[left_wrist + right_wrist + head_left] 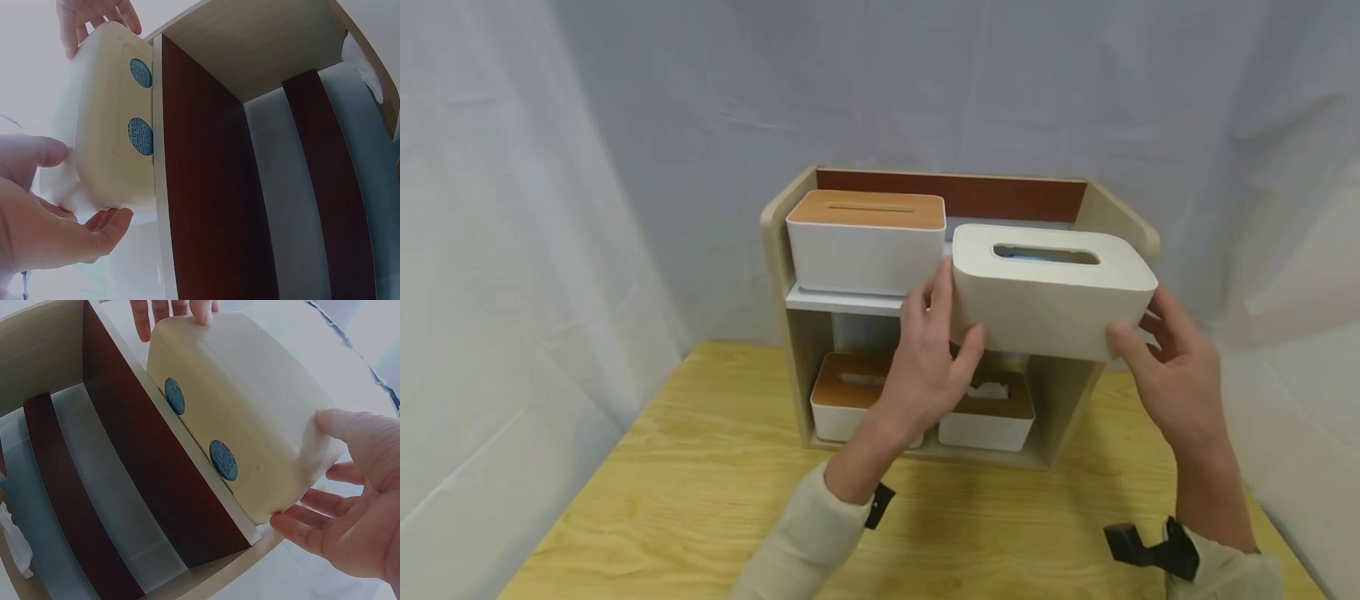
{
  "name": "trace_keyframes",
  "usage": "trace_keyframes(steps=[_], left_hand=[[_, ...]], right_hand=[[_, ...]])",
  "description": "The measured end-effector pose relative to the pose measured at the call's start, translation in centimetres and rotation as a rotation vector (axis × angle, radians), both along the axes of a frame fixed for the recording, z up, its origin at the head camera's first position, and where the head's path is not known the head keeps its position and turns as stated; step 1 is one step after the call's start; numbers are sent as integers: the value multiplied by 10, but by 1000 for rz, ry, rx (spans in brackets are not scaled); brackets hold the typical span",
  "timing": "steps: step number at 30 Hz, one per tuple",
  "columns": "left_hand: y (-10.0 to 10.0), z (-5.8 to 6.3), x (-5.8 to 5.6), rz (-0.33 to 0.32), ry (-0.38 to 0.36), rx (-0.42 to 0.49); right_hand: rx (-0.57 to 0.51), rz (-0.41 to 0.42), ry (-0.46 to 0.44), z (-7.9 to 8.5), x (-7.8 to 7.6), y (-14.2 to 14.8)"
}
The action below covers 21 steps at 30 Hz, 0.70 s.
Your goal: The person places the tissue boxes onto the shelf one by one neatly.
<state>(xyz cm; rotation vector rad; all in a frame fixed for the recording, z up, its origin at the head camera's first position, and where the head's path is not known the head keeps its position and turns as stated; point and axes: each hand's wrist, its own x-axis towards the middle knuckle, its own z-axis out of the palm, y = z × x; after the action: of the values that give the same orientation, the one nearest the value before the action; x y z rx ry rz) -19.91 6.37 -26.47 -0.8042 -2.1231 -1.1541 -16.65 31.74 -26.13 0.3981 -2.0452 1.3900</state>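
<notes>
Both hands hold a cream-white tissue box [1037,312] with a slotted top, one at each end. My left hand [927,354] grips its left end, thumb on the front face and fingers along the side. My right hand [1180,375] grips the right end the same way. The box is at the right half of the shelf unit's upper board [842,302], its front jutting out past the edge. In the left wrist view, the box's underside [112,169] shows two round holes with something blue inside. The right wrist view shows the box bottom [200,425] right at the board's edge.
A white tissue box with a wooden lid [865,250] stands on the upper left. Below are two more wooden-lidded boxes, one left [835,417] and one right [988,429] with tissue poking out. The shelf unit [778,242] stands on a wooden table [700,483], white curtains [925,83] behind.
</notes>
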Motion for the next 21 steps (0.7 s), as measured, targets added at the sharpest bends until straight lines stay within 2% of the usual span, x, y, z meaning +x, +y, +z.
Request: trace_keyframes(steps=[12,21], left_hand=[[0,3,-7,-4,-20,-19],[1,-2,-9,-25,14,16]], right_hand=[[-60,-91,15,0,-9,-2],[-139,-193,92,-2,-13,-10]])
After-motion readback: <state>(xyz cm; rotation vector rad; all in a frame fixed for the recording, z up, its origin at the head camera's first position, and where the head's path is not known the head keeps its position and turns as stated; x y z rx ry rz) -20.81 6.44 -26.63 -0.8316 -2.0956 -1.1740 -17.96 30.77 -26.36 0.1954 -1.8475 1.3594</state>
